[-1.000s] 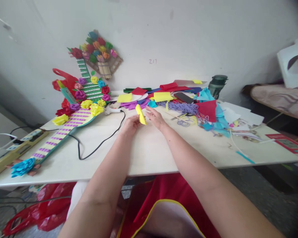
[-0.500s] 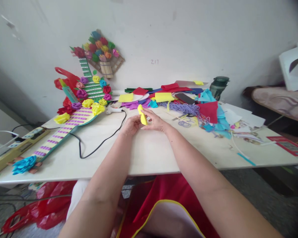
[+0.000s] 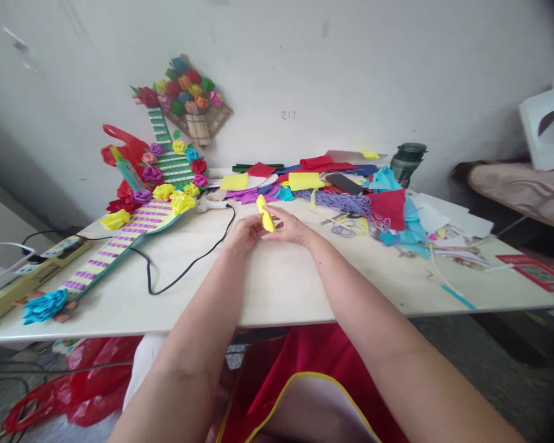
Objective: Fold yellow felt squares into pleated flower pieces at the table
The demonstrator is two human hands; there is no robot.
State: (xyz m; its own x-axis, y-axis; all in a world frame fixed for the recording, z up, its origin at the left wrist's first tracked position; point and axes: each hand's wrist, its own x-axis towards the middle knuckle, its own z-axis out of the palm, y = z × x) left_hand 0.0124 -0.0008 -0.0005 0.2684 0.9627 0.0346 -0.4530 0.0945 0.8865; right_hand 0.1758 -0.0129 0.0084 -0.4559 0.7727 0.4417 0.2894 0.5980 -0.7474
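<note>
A small folded strip of yellow crepe paper (image 3: 266, 216) is held up between my two hands, just above the table (image 3: 277, 283). My right hand (image 3: 290, 227) closes on its right side, thumb and fingers pinching the paper. On the other side my left hand (image 3: 246, 234) is closed at the paper's lower left edge, its fingertips partly hidden behind the paper. Beyond the hands lie yellow crepe paper sheets (image 3: 305, 180) and purple pieces (image 3: 249, 196).
At left a panel with purple strips (image 3: 115, 246) bears paper flowers (image 3: 181, 202). A glue gun (image 3: 211, 204) trails a black cord (image 3: 184, 272). To the right lie purple string (image 3: 337, 201), scissors (image 3: 333, 219) and blue paper (image 3: 410, 218); a dark bottle (image 3: 407, 163) stands behind.
Almost nothing differs. The yellow paper has shifted very slightly between my fingers; both hands stay in the same place.
</note>
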